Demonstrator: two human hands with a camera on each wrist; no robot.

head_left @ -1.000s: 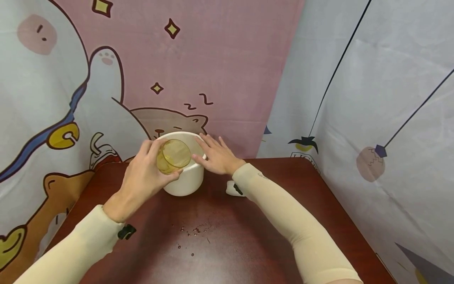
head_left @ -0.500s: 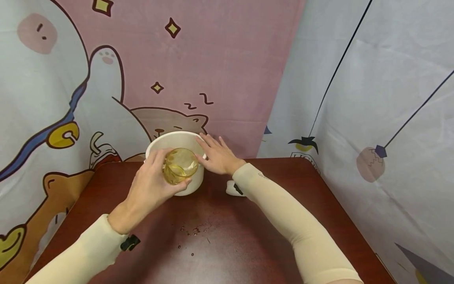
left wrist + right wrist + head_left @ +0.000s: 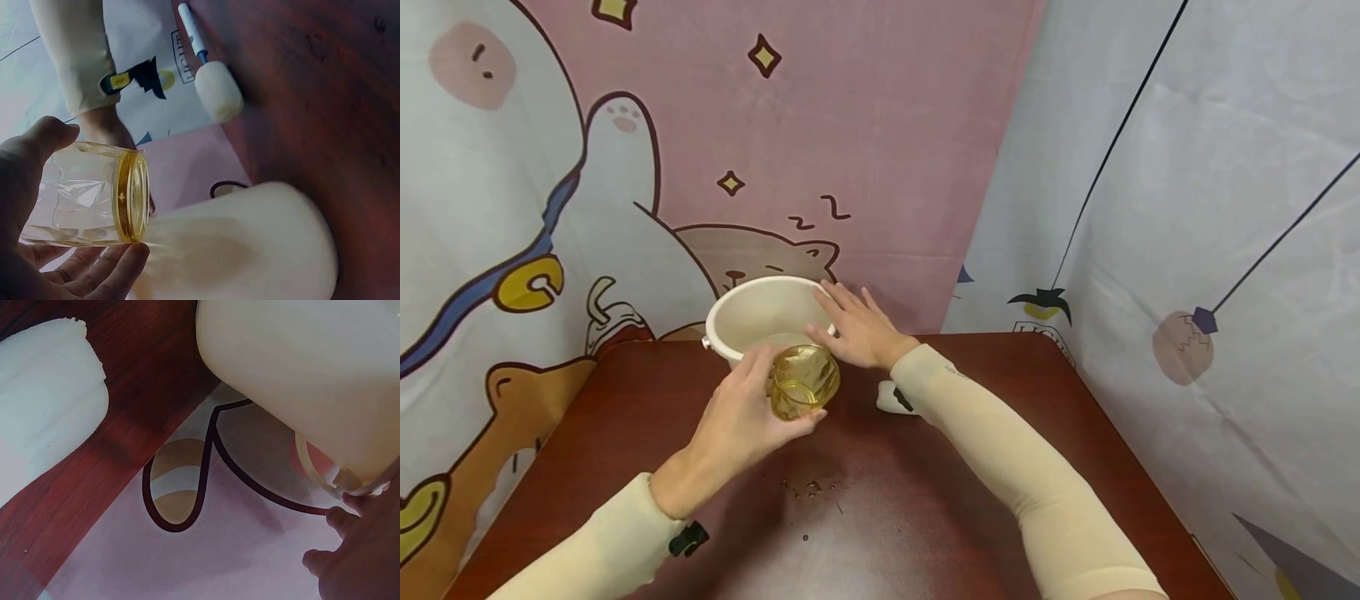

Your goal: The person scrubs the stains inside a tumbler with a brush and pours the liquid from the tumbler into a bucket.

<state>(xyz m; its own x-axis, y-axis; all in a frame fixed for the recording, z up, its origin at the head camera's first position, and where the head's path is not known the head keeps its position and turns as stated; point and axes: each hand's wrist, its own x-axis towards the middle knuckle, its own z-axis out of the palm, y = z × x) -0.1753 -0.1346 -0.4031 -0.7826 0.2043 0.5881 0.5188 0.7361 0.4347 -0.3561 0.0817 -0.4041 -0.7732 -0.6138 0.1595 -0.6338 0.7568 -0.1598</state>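
Observation:
My left hand holds a clear yellow glass cup between thumb and fingers, just in front of the white bucket. The cup is tilted, with its mouth towards me and to the right; in the left wrist view the glass lies sideways and I see no liquid in it. At the bucket's right rim rests my right hand, fingers mostly straight, thumb reaching over the rim. The right wrist view shows that hand's fingertips by the bucket's handle joint. Water at the bottom of the bucket cannot be made out.
A sponge brush with a white head and a blue and white handle lies on the table to the bucket's right, partly behind my right forearm. Water drops dot the dark red table. A printed cloth hangs behind.
My left hand has drawn the cup from over the bucket's mouth towards me and rightwards, turning its opening more into view. The right hand has stayed on the rim.

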